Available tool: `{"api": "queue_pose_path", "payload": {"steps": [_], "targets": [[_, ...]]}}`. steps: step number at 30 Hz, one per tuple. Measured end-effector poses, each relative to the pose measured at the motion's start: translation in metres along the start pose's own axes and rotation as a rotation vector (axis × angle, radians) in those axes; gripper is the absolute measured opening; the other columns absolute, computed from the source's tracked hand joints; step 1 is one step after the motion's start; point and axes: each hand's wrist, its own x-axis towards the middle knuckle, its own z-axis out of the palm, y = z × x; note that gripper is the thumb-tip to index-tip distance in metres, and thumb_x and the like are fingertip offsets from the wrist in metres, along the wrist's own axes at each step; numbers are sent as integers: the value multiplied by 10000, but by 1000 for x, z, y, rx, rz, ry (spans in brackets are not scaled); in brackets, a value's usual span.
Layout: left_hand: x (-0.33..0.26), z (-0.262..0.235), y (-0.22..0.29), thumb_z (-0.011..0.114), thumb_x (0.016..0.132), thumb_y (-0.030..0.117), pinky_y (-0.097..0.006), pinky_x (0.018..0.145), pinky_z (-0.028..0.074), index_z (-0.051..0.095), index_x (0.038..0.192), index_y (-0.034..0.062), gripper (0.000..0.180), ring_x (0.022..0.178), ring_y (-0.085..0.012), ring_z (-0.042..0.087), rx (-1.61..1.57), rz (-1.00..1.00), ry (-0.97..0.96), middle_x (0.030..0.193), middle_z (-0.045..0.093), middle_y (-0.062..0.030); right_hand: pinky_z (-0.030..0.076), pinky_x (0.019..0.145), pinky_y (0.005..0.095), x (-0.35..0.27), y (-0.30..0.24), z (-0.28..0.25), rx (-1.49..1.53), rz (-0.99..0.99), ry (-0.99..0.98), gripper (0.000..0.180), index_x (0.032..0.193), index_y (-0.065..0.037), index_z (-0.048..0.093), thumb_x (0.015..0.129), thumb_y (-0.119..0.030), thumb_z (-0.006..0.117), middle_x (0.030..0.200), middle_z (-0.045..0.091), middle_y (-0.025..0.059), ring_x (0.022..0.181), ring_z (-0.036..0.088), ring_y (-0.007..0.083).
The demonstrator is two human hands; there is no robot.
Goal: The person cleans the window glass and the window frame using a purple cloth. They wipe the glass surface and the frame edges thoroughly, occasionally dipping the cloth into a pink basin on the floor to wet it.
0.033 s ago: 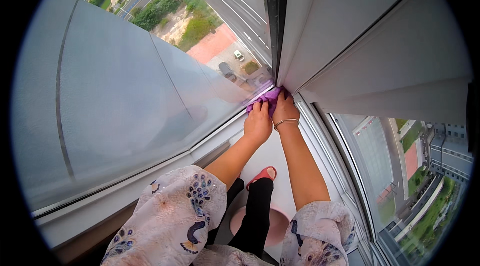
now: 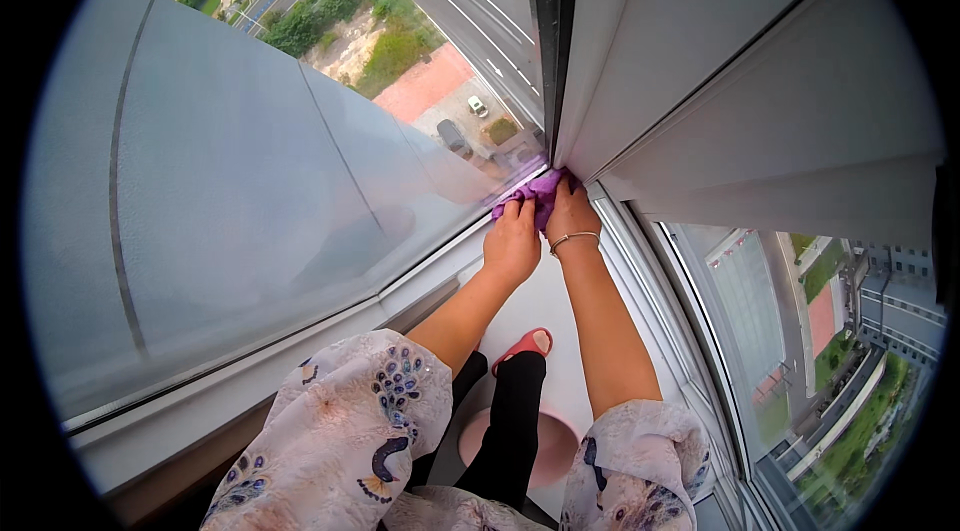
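Pressing a crumpled purple cleaning cloth (image 2: 535,193) into the lower corner of a window, both hands work side by side in the head view. Left hand (image 2: 512,243): palm down, fingers (image 2: 519,210) laid over the near left part of the cloth and curled onto it, gripping it. Right hand (image 2: 572,214): fingers (image 2: 566,187) bent over the right edge of the cloth, also gripping it; a thin silver bangle (image 2: 573,240) sits on the wrist just behind them.

Cloth position: bunched under and just ahead of both sets of fingertips, touching the foot of the dark vertical window frame (image 2: 545,41) where it meets the white sill (image 2: 400,296). To the left of the fingers, a large frosted glass pane (image 2: 230,191) slopes away; beyond the fingertips, clear glass shows a road and parked cars far below. To the right of the fingers, white frame panels (image 2: 760,101), then another pane (image 2: 800,331) with buildings seen through it.

Below the wrists: both forearms bare, loose white sleeves with a blue peacock-feather print (image 2: 370,411). Between the forearms, a black trouser leg (image 2: 515,421) ending in a red slipper (image 2: 525,343), which rests on a pale ledge (image 2: 560,321). A pink round stool (image 2: 545,446) lies partly hidden under the leg.
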Motion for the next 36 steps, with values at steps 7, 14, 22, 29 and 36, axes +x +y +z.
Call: {"api": "queue_pose_path", "payload": {"steps": [7, 14, 22, 29, 36], "targets": [[-48, 17, -51, 685, 716, 147, -464, 775, 468, 457, 1230, 28, 575, 997, -351, 537, 141, -35, 77, 1098, 492, -160, 523, 628, 427, -17, 18, 51, 28, -331, 63, 556, 1350, -156, 404, 812, -95, 527, 1004, 525, 180, 696, 620, 340], [-23, 9, -21, 690, 724, 170, -427, 785, 465, 472, 1192, 8, 541, 989, -354, 525, 94, -5, 87, 1065, 495, -167, 513, 656, 431, 5, 15, 23, 66, -201, 225, 539, 1345, -167, 394, 828, -74, 516, 1001, 531, 178, 763, 618, 336], [-88, 27, -106, 693, 732, 181, -446, 823, 465, 473, 1142, 20, 492, 1018, -372, 522, 117, -244, 93, 1095, 475, -181, 499, 593, 443, -52, -9, 108, 176, -259, 69, 595, 1339, -171, 435, 776, -32, 566, 911, 511, 165, 675, 599, 338], [-139, 49, -175, 722, 707, 205, -462, 852, 453, 509, 1021, -31, 447, 978, -417, 534, 43, -548, 244, 1045, 514, -231, 515, 730, 436, -113, -37, 155, 151, -421, -369, 441, 1241, -229, 537, 813, -123, 521, 998, 565, 177, 828, 630, 329], [-157, 53, -154, 741, 694, 291, -411, 862, 467, 632, 1012, -4, 447, 981, -360, 572, -81, -198, -297, 1022, 581, -204, 481, 858, 411, -169, 42, 109, 423, -94, -330, 374, 1151, -133, 573, 782, -124, 505, 1020, 611, 183, 976, 590, 347]]}}
